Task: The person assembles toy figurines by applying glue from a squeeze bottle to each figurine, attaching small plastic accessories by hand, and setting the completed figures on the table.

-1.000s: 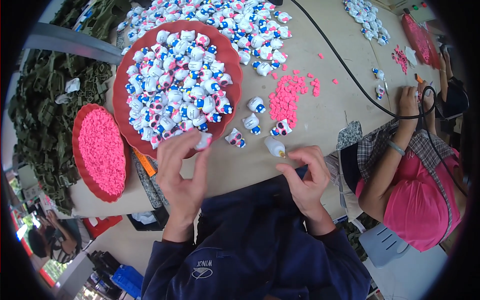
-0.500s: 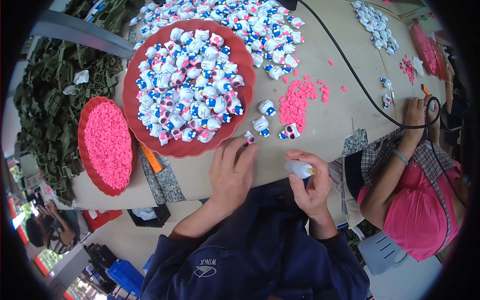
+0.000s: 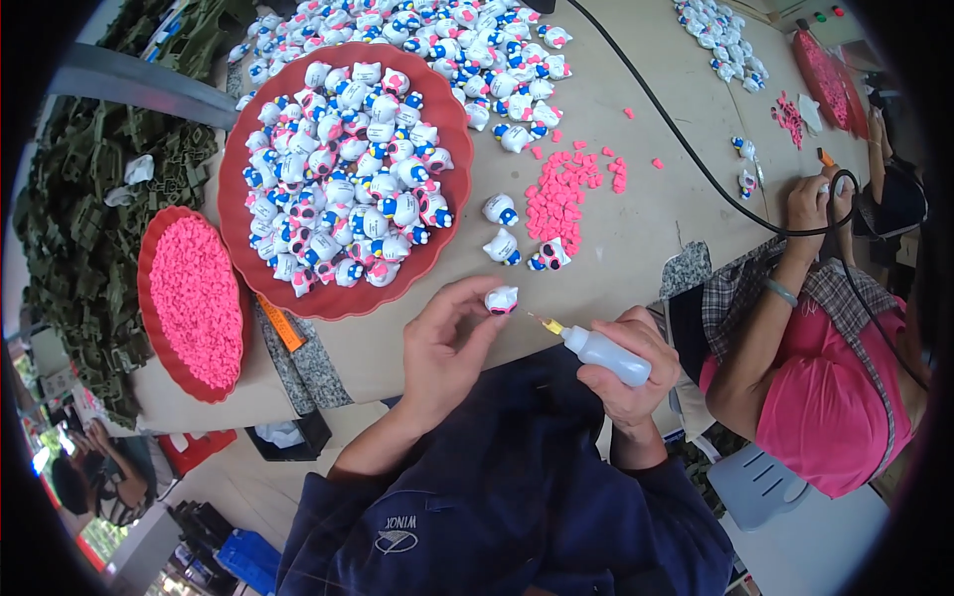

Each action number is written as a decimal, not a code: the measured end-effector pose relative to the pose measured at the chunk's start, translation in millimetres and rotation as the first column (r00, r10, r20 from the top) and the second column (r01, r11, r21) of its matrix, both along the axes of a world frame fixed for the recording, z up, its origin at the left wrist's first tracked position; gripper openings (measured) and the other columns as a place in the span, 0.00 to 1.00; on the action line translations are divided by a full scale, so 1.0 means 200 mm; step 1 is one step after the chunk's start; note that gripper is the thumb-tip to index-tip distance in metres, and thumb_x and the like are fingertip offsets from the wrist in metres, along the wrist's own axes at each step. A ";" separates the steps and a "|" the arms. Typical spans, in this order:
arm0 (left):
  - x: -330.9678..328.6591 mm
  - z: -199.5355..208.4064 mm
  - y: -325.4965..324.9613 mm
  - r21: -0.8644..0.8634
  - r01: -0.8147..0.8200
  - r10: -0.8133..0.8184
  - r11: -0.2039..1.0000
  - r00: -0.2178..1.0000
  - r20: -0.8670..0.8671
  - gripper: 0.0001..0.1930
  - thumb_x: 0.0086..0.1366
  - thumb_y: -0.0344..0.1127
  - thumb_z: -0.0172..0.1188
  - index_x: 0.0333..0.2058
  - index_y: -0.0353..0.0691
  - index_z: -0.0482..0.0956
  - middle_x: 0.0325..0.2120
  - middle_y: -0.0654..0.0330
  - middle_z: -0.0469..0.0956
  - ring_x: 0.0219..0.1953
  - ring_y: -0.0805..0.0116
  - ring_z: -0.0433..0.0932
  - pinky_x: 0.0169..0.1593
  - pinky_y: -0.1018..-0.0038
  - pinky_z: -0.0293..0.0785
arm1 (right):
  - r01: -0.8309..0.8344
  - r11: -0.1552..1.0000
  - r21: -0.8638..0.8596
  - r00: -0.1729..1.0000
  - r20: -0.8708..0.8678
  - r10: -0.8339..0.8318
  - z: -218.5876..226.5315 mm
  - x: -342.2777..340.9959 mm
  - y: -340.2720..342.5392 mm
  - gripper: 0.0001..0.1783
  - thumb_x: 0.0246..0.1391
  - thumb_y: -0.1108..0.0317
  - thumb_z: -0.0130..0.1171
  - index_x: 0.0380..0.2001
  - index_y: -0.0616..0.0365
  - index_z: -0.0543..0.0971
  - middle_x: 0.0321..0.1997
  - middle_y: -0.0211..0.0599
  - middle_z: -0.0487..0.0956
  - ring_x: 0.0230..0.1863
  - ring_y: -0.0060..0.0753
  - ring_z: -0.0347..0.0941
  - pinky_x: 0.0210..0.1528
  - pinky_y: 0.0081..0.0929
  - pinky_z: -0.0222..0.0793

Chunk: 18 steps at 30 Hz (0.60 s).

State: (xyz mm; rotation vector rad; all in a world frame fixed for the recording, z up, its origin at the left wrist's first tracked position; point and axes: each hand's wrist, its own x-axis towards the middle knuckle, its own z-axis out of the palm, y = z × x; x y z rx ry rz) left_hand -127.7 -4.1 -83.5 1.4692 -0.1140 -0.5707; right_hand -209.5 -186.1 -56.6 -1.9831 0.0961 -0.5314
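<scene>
Between the thumb and fingers of my left hand [image 3: 444, 343] is a small white cat-shaped figurine [image 3: 501, 299] with a pink part on it. My right hand [image 3: 636, 372] grips a translucent squeeze bottle [image 3: 611, 356] with a yellow-based needle tip. The needle points left at the figurine, a short gap away from it. Just beyond my left hand, a few white and blue figurines [image 3: 501, 247] lie on the table. A loose heap of small pink pieces [image 3: 556, 199] is spread to their right.
A large red scalloped bowl [image 3: 459, 189] full of figurines stands left of centre, with more figurines [image 3: 497, 60] heaped behind it. A smaller red dish [image 3: 145, 288] holds pink pieces. A black cable [image 3: 686, 149] crosses the table at right, where a co-worker in pink [image 3: 810, 397] sits.
My left hand has lifted the figurine off the table. My right hand has turned the bottle so its needle points left toward the figurine. The whole view has shifted slightly.
</scene>
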 end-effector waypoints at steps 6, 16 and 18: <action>0.00 -0.04 0.03 -0.266 0.014 -0.041 0.964 0.994 -0.098 0.16 0.56 0.16 0.58 0.44 0.30 0.71 0.46 0.52 0.74 0.47 0.67 0.75 0.53 0.73 0.71 | -0.020 0.998 0.065 0.996 -0.080 0.026 -0.01 0.00 -0.01 0.23 0.31 0.71 0.73 0.36 0.66 0.81 0.23 0.37 0.80 0.22 0.30 0.70 0.25 0.22 0.63; 0.00 -0.04 0.03 -0.276 0.027 -0.056 0.961 0.994 -0.097 0.16 0.56 0.15 0.57 0.44 0.31 0.71 0.48 0.50 0.72 0.48 0.65 0.75 0.53 0.72 0.71 | -0.030 0.998 0.050 0.993 -0.108 0.036 -0.01 0.02 0.01 0.21 0.32 0.73 0.73 0.35 0.65 0.81 0.22 0.37 0.80 0.21 0.28 0.69 0.24 0.22 0.63; 0.00 -0.04 0.03 -0.295 0.019 -0.046 0.955 0.995 -0.085 0.16 0.57 0.14 0.57 0.44 0.31 0.72 0.47 0.52 0.73 0.47 0.69 0.75 0.52 0.74 0.71 | -0.035 0.998 0.050 0.992 -0.117 0.041 -0.01 0.01 0.01 0.21 0.32 0.73 0.73 0.35 0.65 0.81 0.22 0.37 0.80 0.21 0.28 0.69 0.24 0.22 0.63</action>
